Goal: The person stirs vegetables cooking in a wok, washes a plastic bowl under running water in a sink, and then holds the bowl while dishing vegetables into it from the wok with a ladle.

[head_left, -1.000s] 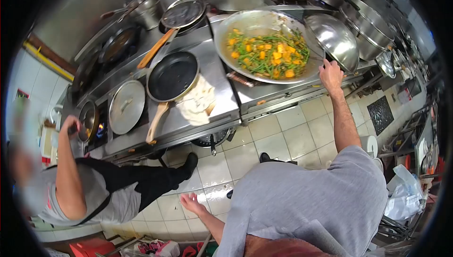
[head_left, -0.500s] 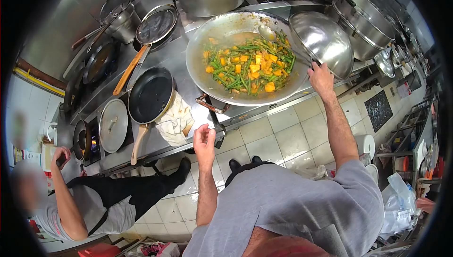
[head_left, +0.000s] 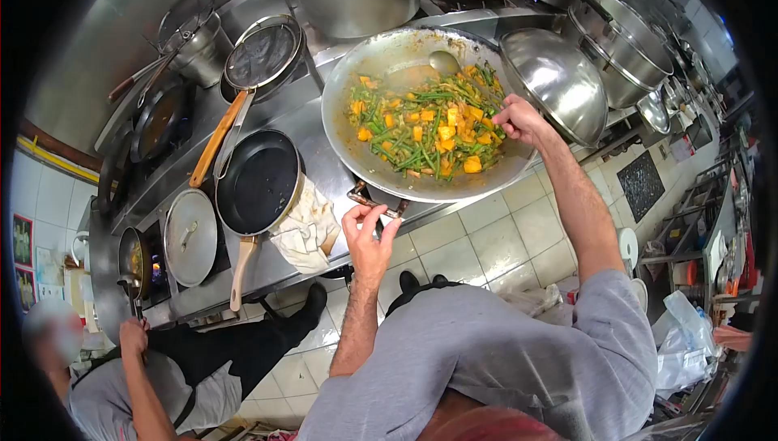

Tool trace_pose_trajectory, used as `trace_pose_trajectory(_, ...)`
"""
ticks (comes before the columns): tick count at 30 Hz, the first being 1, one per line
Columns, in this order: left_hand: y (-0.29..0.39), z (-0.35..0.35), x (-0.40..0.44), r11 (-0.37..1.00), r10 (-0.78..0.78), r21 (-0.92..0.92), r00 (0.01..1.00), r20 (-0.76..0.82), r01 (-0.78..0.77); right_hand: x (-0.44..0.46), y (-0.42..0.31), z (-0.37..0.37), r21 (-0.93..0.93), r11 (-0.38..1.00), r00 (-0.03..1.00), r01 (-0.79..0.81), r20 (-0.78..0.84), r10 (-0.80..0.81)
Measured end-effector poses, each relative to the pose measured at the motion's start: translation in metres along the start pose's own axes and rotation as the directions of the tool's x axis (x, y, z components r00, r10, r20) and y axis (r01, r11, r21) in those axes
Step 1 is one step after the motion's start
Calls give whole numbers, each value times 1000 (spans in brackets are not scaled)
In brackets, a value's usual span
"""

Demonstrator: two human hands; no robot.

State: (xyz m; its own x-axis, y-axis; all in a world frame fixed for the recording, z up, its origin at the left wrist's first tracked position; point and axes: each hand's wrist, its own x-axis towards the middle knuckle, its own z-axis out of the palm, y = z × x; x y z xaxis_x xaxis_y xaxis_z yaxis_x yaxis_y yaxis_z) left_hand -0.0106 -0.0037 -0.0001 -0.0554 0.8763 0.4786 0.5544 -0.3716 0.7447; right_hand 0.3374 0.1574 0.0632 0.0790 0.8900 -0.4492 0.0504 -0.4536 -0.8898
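A big wok (head_left: 348, 147) holds green beans and orange chunks (head_left: 438, 129) that look like pumpkin. My right hand (head_left: 523, 122) is closed around the handle of a metal ladle, over the wok's right side. The ladle's bowl (head_left: 443, 62) rests at the far edge of the food, and part of its handle is lost against the vegetables. Just below the wok's rusty near handle (head_left: 374, 198) is my left hand (head_left: 368, 238), thumb and fingers apart and nothing between them. Whether its fingertips touch that handle I cannot tell.
A domed lid (head_left: 559, 85) leans right of the wok. Left of it lie a crumpled cloth (head_left: 306, 230), a black frying pan (head_left: 258, 182), a flat lid (head_left: 191, 237) and a strainer (head_left: 263, 52). A co-worker's hand (head_left: 134, 336) is at a small pan (head_left: 134, 263).
My right hand has moved left over the wok with the ladle. My left hand has risen toward the wok's handle, its fingers spreading. The co-worker's raised hand has dropped toward the small pan.
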Motion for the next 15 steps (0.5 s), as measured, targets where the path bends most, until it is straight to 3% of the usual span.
trace_pose_trajectory(2, -1, -4, 1, 999, 20, 27, 999, 26, -21, 0, 6, 1, -312, 948, 996, 62, -40, -78)
trace_pose_trajectory(3, -3, -6, 2, 1000, 20, 23, 999, 30, -20, -8, 10, -2, -313, 948, 996, 57, -45, -75)
trace_pose_trajectory(4, -6, -7, 4, 998, 54, 25, 998, 39, -55, -22, 16, -8, -639, 721, 924, 268, -40, -379)
trace_pose_trajectory(5, -9, -9, 5, 996, 83, 27, 995, 52, -85, -40, 24, -15, -866, 347, 780, 361, 77, -621)
trace_pose_trajectory(7, -13, -15, 9, 996, 89, 11, 994, 56, -90, -92, 26, -34, -792, 392, 740, 468, 109, -664)
trace_pose_trajectory(9, -18, -18, 14, 991, 126, 26, 990, 65, -127, -156, 17, -40, -892, 397, 848, 215, -31, -530)
trace_pose_trajectory(10, -20, -19, 17, 992, 123, 16, 990, 68, -124, -172, 23, -44, -896, 394, 850, 205, -36, -526)
trace_pose_trajectory(12, -23, -20, 22, 987, 155, 17, 984, 90, -157, -193, 30, -49, -810, 553, 894, 194, -86, -440)
trace_pose_trajectory(13, -23, -20, 25, 987, 157, 11, 983, 91, -158, -190, 29, -46, -812, 553, 894, 190, -91, -440)
trace_pose_trajectory(15, -21, -23, 30, 973, 219, 36, 966, 135, -226, -171, 25, -30, -665, 746, 979, 36, -126, -159)
